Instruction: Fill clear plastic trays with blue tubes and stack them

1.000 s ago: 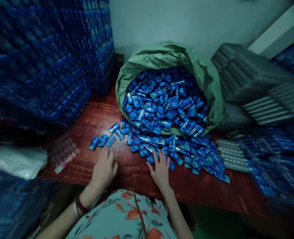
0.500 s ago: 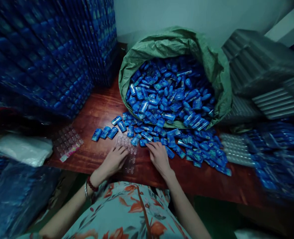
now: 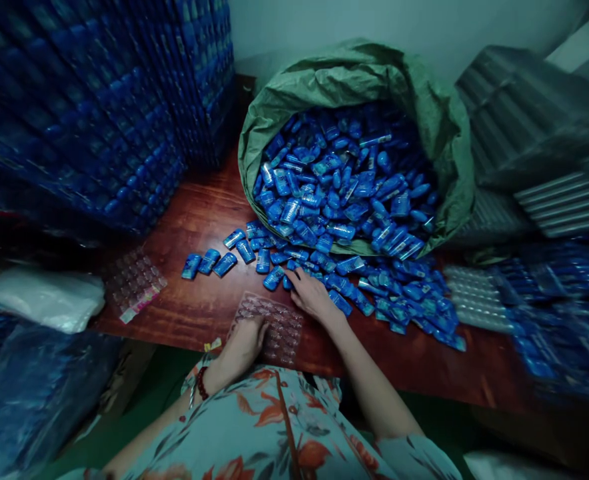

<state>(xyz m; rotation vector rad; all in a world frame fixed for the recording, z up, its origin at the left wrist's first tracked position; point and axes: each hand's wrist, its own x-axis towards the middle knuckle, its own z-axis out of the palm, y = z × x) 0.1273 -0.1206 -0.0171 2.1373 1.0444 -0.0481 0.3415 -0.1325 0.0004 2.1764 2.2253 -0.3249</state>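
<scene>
A clear plastic blister sheet [image 3: 279, 327] lies on the wooden table in front of my body. On its left part rests my left hand [image 3: 246, 340], fingers curled; whether they grip the sheet is hidden. My right hand [image 3: 310, 293] reaches to the near edge of the loose blue packs [image 3: 344, 285], its fingers partly spread beside one blue pack [image 3: 273, 278], with nothing visible held. Behind them a green sack [image 3: 259, 127] lies open toward me, full of similar blue packs [image 3: 344, 180].
Tall stacks of blue packages [image 3: 99, 120] stand at the left. Another blister sheet [image 3: 134, 283] and a white plastic bundle [image 3: 47, 297] lie near them. Grey trays [image 3: 529, 120], a clear ridged sheet [image 3: 474, 297] and more blue packages [image 3: 564, 313] are at the right.
My left hand has moved down toward me and curled. The blister sheet under it now shows wider and flatter. My right hand has shifted slightly up among the blue packs.
</scene>
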